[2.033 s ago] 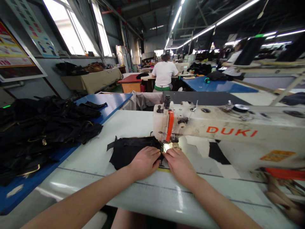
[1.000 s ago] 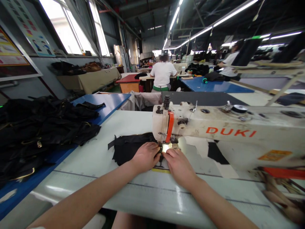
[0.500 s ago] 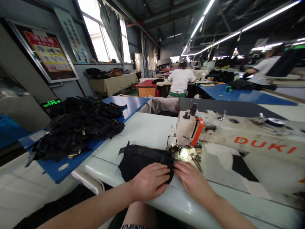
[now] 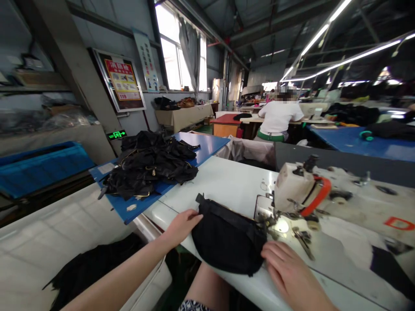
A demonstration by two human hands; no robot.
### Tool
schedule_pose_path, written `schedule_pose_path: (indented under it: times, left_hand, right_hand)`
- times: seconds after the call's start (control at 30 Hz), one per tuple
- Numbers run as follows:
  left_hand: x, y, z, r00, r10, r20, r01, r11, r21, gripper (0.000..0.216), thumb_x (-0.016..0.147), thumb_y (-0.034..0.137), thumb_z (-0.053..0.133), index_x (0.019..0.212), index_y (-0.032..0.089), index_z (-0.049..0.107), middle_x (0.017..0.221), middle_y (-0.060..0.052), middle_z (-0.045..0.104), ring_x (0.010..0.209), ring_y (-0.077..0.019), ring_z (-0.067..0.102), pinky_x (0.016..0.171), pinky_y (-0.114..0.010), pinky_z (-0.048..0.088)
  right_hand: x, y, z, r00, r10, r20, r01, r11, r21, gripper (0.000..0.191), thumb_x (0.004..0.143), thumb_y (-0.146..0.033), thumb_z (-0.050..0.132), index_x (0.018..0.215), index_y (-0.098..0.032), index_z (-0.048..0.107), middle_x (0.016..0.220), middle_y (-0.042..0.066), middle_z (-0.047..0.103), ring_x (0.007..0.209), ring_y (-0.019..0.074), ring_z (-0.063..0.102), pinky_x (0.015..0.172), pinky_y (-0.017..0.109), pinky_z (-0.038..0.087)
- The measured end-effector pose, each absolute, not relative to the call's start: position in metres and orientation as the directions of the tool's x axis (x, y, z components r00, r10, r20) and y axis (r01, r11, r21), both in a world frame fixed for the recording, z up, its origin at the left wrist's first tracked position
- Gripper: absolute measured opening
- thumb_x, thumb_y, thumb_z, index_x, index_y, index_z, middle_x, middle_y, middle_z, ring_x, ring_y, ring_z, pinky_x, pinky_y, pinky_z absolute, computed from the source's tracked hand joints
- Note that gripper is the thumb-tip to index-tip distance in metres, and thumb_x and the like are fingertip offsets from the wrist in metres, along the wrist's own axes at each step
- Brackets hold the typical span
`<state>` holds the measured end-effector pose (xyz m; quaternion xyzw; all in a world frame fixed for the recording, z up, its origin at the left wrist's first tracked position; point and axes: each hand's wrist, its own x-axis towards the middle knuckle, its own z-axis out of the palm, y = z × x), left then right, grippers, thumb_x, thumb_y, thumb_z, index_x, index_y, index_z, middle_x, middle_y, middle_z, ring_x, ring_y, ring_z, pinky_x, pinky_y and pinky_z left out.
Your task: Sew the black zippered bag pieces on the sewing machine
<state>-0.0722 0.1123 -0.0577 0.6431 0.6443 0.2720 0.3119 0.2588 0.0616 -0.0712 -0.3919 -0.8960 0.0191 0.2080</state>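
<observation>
A half-round black fabric pouch [image 4: 227, 239] with a zipper along its upper edge lies at the front of the white sewing table [image 4: 207, 181]. My left hand [image 4: 183, 224] pinches its left end near a short strap tab. At the opposite end, my right hand [image 4: 285, 268] has its fingers closed on the right edge; the fingertips are partly hidden. Just beyond that edge is the lit needle area of the sewing machine [image 4: 300, 185], and the pouch's top right corner reaches close to the presser foot.
A heap of black pouches [image 4: 152, 164] with gold zippers lies on a blue table [image 4: 207, 149] to the left. Black fabric [image 4: 97, 263] rests on a white surface lower left. A blue bin [image 4: 48, 168] stands farther left. A person in white [image 4: 280, 116] sits ahead.
My left hand has gone from the pouch's middle to its left end. My right hand stays at the right edge, and the pouch is turned a little. The view has swung left.
</observation>
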Motion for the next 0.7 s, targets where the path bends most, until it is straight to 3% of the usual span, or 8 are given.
schedule_pose_path:
  times: [0.13,0.3,0.4,0.5,0.63,0.7]
  left_hand:
    - [-0.064,0.125,-0.055,0.008,0.998,-0.056,0.633,0.038,0.774,0.016,0.075,0.032,0.058,0.079,0.017,0.063,0.072,0.001,0.065,0.07,-0.0165,0.06,0.063,-0.024,0.042]
    - [-0.057,0.107,-0.021,0.103,0.978,0.18,0.622,-0.205,0.756,0.014,0.082,0.025,0.05,0.076,0.019,0.06,0.075,0.002,0.062,0.074,-0.0142,0.057,0.071,-0.023,0.042]
    - [-0.05,0.083,0.01,0.153,0.954,0.259,0.605,-0.297,0.738,0.014,0.086,0.024,0.047,0.079,0.019,0.058,0.079,0.001,0.062,0.077,-0.0134,0.057,0.073,-0.022,0.042]
    - [-0.043,0.055,0.044,0.246,0.91,0.335,0.588,-0.415,0.695,0.016,0.091,0.027,0.044,0.082,0.02,0.056,0.08,0.001,0.062,0.076,-0.0123,0.057,0.071,-0.019,0.043]
    - [-0.033,0.018,0.076,0.433,0.784,0.445,0.513,-0.62,0.594,0.017,0.091,0.03,0.044,0.084,0.022,0.057,0.079,0.0,0.064,0.071,-0.0121,0.058,0.066,-0.017,0.046]
    - [-0.025,0.005,0.081,0.479,0.723,0.498,0.47,-0.69,0.55,0.021,0.09,0.034,0.046,0.077,0.022,0.058,0.074,0.001,0.064,0.065,-0.0119,0.057,0.061,-0.016,0.046]
  right_hand:
    - [0.251,0.054,-0.059,-0.614,0.735,0.287,0.711,0.673,-0.204,0.024,0.083,-0.006,0.04,0.091,-0.018,0.058,0.091,0.008,0.06,0.088,0.023,0.056,0.08,0.04,0.047]
    - [0.242,0.035,-0.042,-0.635,0.762,0.127,0.737,0.646,-0.197,0.023,0.08,-0.006,0.041,0.08,-0.02,0.059,0.076,0.005,0.061,0.073,0.0218,0.059,0.064,0.034,0.047]
    - [0.24,0.028,-0.028,-0.621,0.779,0.084,0.733,0.615,-0.29,0.023,0.08,-0.007,0.043,0.08,-0.021,0.061,0.074,0.003,0.064,0.068,0.0193,0.061,0.061,0.029,0.047]
    - [0.241,0.026,0.002,-0.507,0.831,0.229,0.698,0.552,-0.456,0.021,0.088,-0.015,0.042,0.091,-0.023,0.061,0.082,0.002,0.065,0.075,0.0175,0.063,0.067,0.027,0.049]
    - [0.24,0.012,0.066,-0.173,0.818,0.548,0.618,0.523,-0.586,0.021,0.092,-0.027,0.045,0.109,-0.025,0.056,0.113,0.006,0.06,0.106,0.0202,0.057,0.086,0.031,0.047]
    - [0.235,-0.002,0.094,-0.125,0.822,0.556,0.562,0.521,-0.643,0.026,0.093,-0.03,0.045,0.117,-0.027,0.054,0.124,0.005,0.055,0.116,0.0189,0.05,0.093,0.031,0.043]
